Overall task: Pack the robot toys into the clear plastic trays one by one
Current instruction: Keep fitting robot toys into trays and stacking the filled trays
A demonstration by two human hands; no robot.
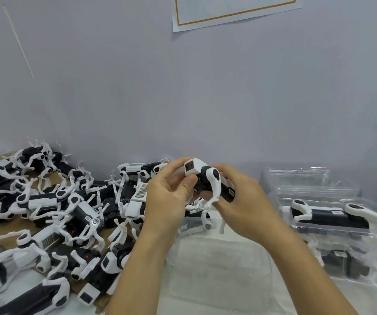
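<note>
Both hands, left hand [167,196] and right hand [244,196], curl around one robot toy [208,178] held above the bench, its long axis running ten to four o'clock, with the empty clear tray [217,264] directly below at six o'clock.

Both hands hold 1 black-and-white plastic robot dog toy [208,178] up in mid-air at the centre. The left hand [169,198] pinches its white square head between thumb and fingers, and the right hand [244,198] grips its black body. A heap of matching black-and-white robot dog toys [53,212] covers the left of the tabletop [8,233]. On the right, stacked clear plastic trays [333,226] hold packed toys. An empty clear plastic tray [219,264] lies below the hands.
</note>
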